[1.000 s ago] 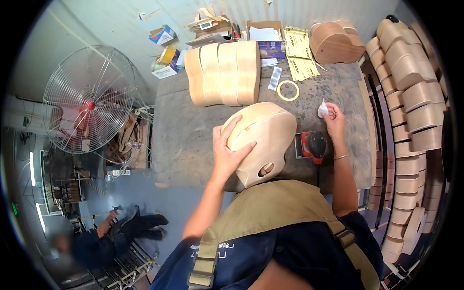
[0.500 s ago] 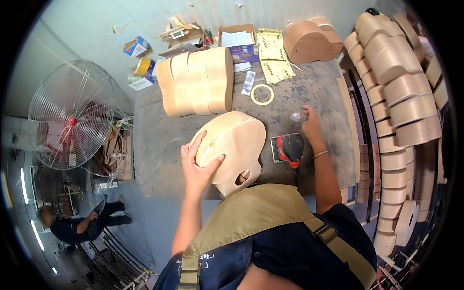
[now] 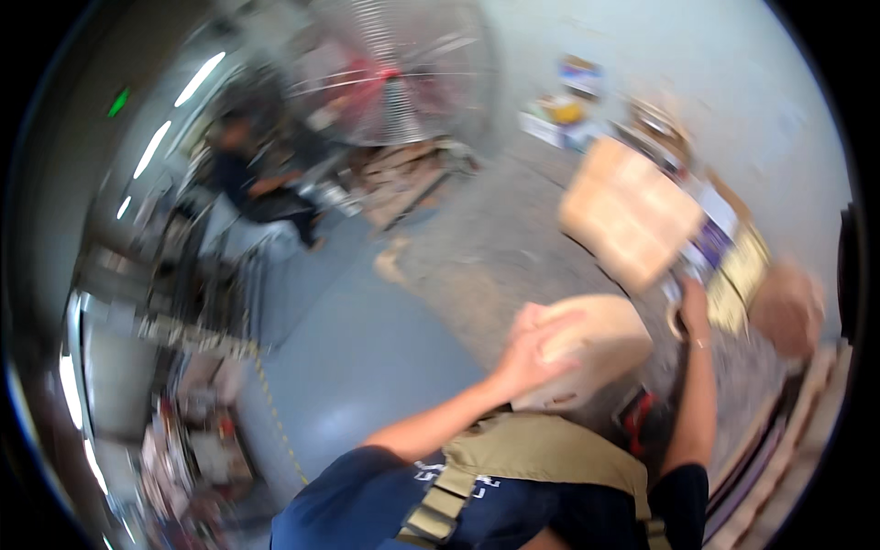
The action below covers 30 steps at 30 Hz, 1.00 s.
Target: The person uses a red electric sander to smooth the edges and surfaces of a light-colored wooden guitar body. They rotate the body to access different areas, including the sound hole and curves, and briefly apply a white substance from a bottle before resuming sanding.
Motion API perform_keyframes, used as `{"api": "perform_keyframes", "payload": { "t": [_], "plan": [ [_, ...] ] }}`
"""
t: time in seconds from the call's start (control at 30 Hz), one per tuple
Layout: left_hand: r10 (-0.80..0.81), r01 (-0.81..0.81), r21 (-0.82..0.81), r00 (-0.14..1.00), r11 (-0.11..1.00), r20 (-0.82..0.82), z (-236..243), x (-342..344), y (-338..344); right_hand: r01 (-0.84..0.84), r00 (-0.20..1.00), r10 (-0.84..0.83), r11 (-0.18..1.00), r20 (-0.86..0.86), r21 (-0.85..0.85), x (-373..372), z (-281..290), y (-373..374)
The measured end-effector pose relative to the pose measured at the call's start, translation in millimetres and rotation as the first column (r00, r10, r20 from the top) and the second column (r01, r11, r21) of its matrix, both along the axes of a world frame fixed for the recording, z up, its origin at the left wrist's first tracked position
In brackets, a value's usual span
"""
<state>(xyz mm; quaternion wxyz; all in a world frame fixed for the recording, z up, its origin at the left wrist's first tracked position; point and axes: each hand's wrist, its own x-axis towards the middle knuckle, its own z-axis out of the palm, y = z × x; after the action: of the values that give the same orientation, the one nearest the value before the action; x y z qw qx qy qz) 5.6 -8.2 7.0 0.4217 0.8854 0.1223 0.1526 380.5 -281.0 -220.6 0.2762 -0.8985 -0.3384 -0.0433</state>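
Observation:
My left hand (image 3: 539, 353) grips a pale wooden guitar body (image 3: 605, 344) that stands against my apron, its fingers spread over the rounded edge. My right hand (image 3: 694, 307) reaches forward over the workbench (image 3: 495, 238), beside a ring of tape (image 3: 676, 321) and close to the purple box (image 3: 710, 240). Motion smears its fingers, so whether anything is in them does not show. A red and black power sander (image 3: 634, 417) lies on the bench between the guitar body and my right forearm.
Several joined guitar bodies (image 3: 631, 215) stand farther back, with yellow sheets (image 3: 742, 280) and a browner guitar body (image 3: 788, 307) to their right. A large caged fan (image 3: 390, 73) stands beyond the bench's left side. A person (image 3: 252, 179) sits at the far left.
My view has swung left, blurring the scene. My right hand has gone forward from near the sander to the tape ring and boxes. My left hand stays on the guitar body.

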Motion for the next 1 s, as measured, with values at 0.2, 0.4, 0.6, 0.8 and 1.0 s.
{"api": "perform_keyframes", "payload": {
  "t": [0.2,0.4,0.6,0.8,1.0],
  "plan": [
    [0.170,-0.168,-0.101,0.985,0.981,0.010,-7.0,-27.1,3.0,-0.022,0.999,0.032,0.970,0.039,-0.241,24.2,-18.7,26.3],
    [0.184,-0.183,-0.062,0.983,0.981,0.006,-20.5,-20.1,5.4,0.070,0.977,0.004,0.939,0.214,-0.337,25.0,15.1,11.9],
    [0.185,-0.185,0.021,0.983,0.982,0.008,-33.2,5.3,-0.6,0.157,0.961,-0.209,0.951,0.179,0.267,-21.4,54.3,-11.6],
    [0.171,-0.171,0.004,0.985,0.985,-0.016,-15.1,16.1,2.6,0.206,0.952,-0.042,0.820,-0.303,0.534,-195.8,173.4,64.3],
    [0.146,-0.145,0.043,0.989,0.989,-0.025,-17.4,25.7,2.3,0.066,0.979,0.062,0.809,-0.197,0.585,-260.7,211.0,96.8]
  ]
}}
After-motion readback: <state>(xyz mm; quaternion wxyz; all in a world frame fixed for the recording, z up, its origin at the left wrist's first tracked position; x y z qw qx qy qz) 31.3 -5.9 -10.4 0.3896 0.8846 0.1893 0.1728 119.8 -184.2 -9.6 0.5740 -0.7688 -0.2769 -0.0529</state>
